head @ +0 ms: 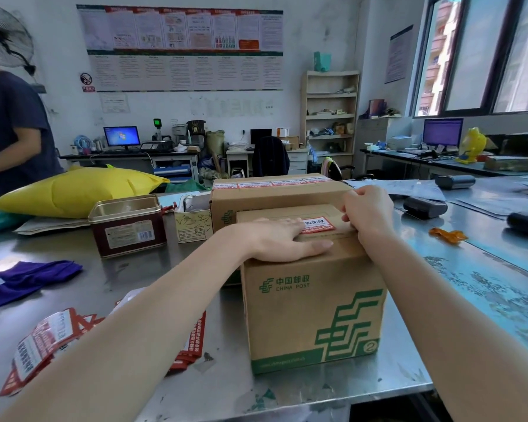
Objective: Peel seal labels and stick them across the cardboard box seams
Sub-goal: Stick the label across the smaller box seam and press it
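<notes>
While both forearms reach in from the near edge, the steel worktable carries everything in view. Largest item beyond the hands: a yellow padded mailer, far left of the left hand, lying on its side. Behind the hands stands a larger cardboard box, its top seam already covered by a row of red-and-white seal labels. Directly under the hands sits the smaller China Post box, green logo facing the camera, touching the front of the larger box.

Left hand: flat, palm down, fingers extended and together, pressing on the box top; fingertips overlap the left end of the seal label. Right hand: fingers curled together, knuckles up, pressing at the right end of that label near the far right top edge; whether it pinches anything, cannot tell. The label lies along the box top between the two hands, red border, white centre.

Left of the left hand: open metal tin, upright. Below the left forearm: loose label backing sheets, partly hidden. Further left: purple cloth. Right of the right hand: small orange scrap.
</notes>
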The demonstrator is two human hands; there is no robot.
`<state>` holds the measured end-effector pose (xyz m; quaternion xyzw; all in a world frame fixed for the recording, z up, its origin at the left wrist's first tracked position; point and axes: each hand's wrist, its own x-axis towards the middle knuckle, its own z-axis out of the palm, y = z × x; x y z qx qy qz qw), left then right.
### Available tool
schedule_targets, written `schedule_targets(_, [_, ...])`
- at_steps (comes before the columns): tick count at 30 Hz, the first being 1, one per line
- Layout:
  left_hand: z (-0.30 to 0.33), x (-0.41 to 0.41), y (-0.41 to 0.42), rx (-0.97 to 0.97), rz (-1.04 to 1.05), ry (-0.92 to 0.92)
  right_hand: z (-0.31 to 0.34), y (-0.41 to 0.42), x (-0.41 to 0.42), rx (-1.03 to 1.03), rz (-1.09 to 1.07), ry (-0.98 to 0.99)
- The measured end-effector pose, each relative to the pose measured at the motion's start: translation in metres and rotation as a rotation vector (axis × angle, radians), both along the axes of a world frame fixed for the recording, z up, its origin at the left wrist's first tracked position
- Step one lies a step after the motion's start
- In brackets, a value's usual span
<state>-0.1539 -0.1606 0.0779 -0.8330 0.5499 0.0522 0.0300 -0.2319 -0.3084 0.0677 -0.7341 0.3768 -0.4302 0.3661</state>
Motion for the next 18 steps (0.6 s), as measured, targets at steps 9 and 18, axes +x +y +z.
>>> schedule_targets(9, [-0.004, -0.006, -0.028, -0.066, -0.142, 0.109, 0.001, -0.001, -0.004, 0.028, 0.033, -0.030])
schedule_targets(18, [-0.007, 0.005, 0.009, -0.111, -0.151, 0.151, -0.003, 0.000, 0.002, -0.081, 0.118, 0.036])
